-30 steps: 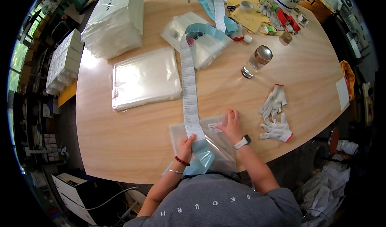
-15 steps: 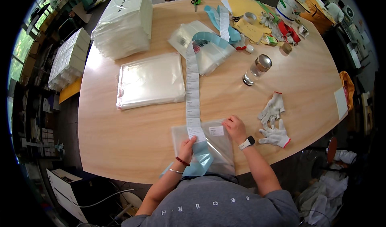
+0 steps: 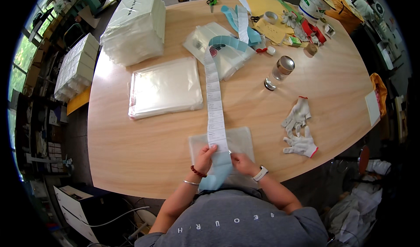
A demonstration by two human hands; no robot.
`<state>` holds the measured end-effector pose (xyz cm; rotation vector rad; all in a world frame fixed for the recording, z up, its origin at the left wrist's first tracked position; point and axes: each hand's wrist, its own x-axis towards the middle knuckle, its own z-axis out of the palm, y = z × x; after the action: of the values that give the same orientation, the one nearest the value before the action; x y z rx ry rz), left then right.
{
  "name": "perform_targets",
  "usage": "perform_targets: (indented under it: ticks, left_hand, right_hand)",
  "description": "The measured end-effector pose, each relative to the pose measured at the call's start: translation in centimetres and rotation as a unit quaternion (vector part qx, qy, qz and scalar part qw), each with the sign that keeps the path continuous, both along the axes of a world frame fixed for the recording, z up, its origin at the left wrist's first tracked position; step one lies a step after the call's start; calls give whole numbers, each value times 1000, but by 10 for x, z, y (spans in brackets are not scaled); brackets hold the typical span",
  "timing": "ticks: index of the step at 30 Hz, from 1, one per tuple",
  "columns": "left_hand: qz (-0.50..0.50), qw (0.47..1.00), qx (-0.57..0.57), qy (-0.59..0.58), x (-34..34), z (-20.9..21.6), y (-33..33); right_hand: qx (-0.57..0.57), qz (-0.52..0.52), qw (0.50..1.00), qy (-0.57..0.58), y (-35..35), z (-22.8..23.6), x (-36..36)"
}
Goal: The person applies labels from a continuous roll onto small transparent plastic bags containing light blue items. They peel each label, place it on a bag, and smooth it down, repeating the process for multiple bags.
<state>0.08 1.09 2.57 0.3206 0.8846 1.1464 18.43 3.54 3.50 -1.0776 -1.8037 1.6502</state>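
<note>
My left hand (image 3: pixel 204 160) pinches the label strip (image 3: pixel 215 102), its length running away ahead; my right hand (image 3: pixel 243 163) curls at its edge, hold unclear. Clear bag (image 3: pixel 241 138) beneath both, gloves (image 3: pixel 301 144) rightward.

Strip (image 3: pixel 215 107) in left hand (image 3: pixel 204 159); gloves (image 3: pixel 301 144) aside

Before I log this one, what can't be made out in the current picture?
Head view, all items:
Left hand: the label strip hides most of its fingers.
Right hand: too small to tell whether its fingers pinch the strip.
Clear bag: the shirt hides its near edge.
Strip's print: too small to read.
</note>
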Motion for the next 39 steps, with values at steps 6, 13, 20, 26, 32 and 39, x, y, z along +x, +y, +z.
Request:
perform_targets:
  ticks: [6, 13, 20, 26, 32, 39]
  left_hand:
    - [-46, 994, 23, 95, 10, -9, -4]
    - [-45, 995, -55, 76, 4, -15, 6]
    - [70, 991, -113, 34, 9, -17, 3]
    - [86, 984, -137, 69, 11, -13, 1]
    - [55, 989, -121, 70, 4, -21, -4]
    - [51, 990, -117, 61, 5, -17, -4]
  right_hand:
    - [35, -136, 990, 21, 11, -6, -12]
    - [238, -58, 967, -64, 11, 22, -6]
    - [396, 8, 917, -53, -12, 51, 4]
    - [79, -232, 967, -66, 28, 8, 22]
    - [63, -230, 966, -100, 49, -10, 20]
    - [136, -201, 956, -168, 50, -23, 16]
